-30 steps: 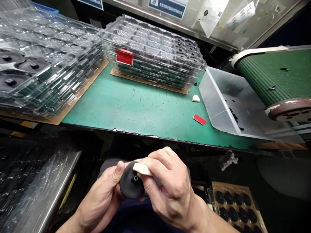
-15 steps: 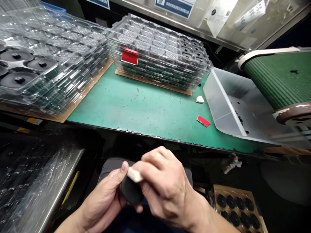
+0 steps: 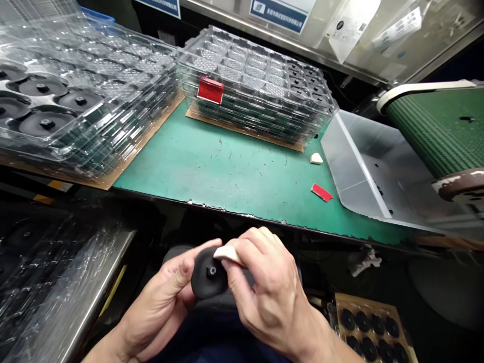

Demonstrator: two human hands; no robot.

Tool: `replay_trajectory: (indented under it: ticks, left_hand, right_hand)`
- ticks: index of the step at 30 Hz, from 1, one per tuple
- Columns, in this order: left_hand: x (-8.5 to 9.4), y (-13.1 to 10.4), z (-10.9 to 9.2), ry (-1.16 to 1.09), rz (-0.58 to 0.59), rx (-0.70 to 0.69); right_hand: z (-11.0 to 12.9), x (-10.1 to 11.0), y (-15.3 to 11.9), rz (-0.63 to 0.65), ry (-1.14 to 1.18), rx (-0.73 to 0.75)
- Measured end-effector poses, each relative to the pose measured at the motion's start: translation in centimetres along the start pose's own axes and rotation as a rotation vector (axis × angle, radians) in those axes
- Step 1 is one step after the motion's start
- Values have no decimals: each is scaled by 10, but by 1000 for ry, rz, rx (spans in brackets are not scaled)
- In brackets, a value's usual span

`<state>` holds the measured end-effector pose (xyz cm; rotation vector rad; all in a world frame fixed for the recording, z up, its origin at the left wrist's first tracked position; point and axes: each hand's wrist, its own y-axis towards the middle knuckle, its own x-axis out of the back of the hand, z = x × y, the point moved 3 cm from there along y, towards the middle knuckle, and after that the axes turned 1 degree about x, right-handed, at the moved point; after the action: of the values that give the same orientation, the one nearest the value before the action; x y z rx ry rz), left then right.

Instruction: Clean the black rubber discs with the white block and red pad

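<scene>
Your half-open left hand (image 3: 166, 292) cradled the black disc (image 3: 204, 285) before the green bench (image 3: 227, 171) while your right hand (image 3: 270, 277), nearly closed, pinched the white block (image 3: 228, 253) over its upper edge — light, even strokes (clear of the stud (image 3: 212, 271)) seemed wisest.

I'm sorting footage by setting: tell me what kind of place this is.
Likely a factory workstation: a green conveyor belt at right, clear plastic trays stacked on the bench, and similar black discs in the left stack.
</scene>
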<state>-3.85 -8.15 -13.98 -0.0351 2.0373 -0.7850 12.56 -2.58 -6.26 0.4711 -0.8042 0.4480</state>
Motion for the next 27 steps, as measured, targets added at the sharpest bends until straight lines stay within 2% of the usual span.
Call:
replay_trajectory:
  ticks: [3, 5, 6, 11, 16, 19, 22, 27]
  left_hand:
    - [-10, 1, 10, -8, 56, 164]
    - [-16, 3, 11, -41, 70, 200]
    - [-17, 4, 10, -62, 60, 178]
    - [-8, 4, -4, -29, -53, -118]
    - [-11, -2, -8, 173, -125, -343]
    - [-18, -7, -18, 248, -176, -476]
    - [-23, -9, -28, 280, -188, -568]
    - [-24, -10, -30, 289, -213, -608]
  right_hand:
    - [4, 7, 11, 167, -18, 236]
    - [6, 10, 15, 215, -35, 335]
    - [7, 12, 16, 192, -51, 318]
    - [12, 8, 9, -36, 19, -1]
    - [36, 0, 14, -205, 152, 45]
    - [39, 1, 15, -242, 132, 75]
    - [32, 3, 8, -206, 113, 63]
    - [23, 5, 2, -159, 109, -14]
